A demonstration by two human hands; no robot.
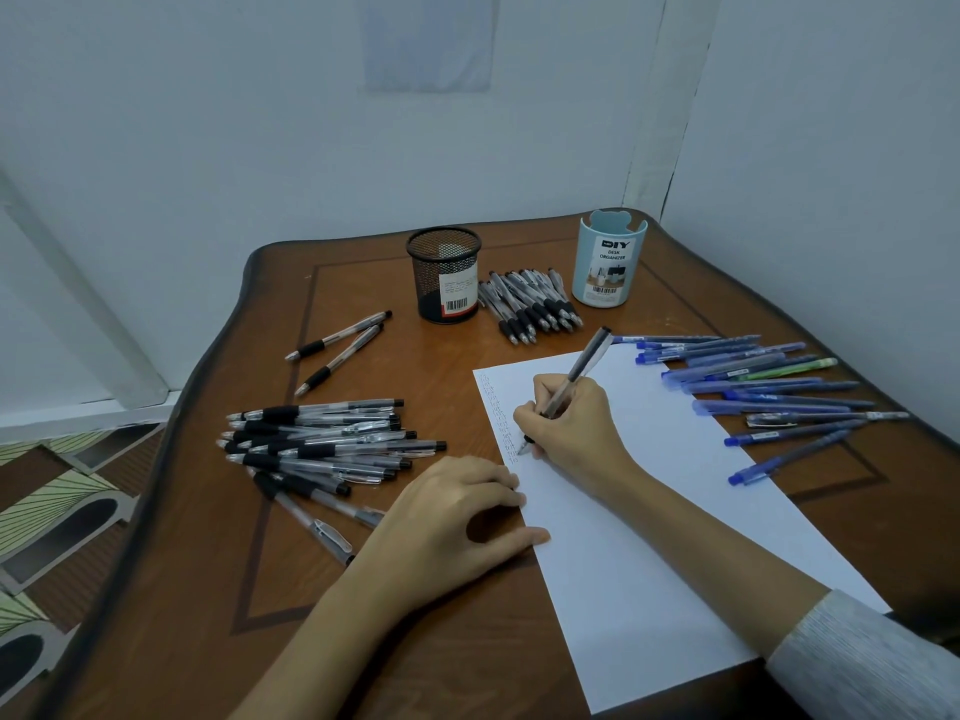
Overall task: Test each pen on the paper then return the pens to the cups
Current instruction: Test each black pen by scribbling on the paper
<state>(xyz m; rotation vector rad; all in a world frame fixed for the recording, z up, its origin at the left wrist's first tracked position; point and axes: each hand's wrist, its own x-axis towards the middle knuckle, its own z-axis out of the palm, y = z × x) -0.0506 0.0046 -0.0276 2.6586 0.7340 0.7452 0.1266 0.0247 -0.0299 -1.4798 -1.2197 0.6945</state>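
My right hand [574, 428] grips a grey pen [587, 363] with its tip on the white paper [670, 511], beside a column of small marks along the sheet's left edge. My left hand [457, 517] rests on the table with relaxed fingers touching the paper's left edge. A black mesh cup [445, 275] and a light blue desk-organizer cup [608, 259] stand at the back. Several black-grip pens [332, 444] lie heaped at the left. Two pens [337, 345] lie apart behind them. Several grey pens [530, 304] lie between the cups, and several blue pens [769, 392] at the right.
The brown wooden table [363, 641] stands in a corner, with walls close behind and to the right. Its curved left edge drops to a patterned floor [57, 511]. One green pen [795, 368] lies among the blue ones.
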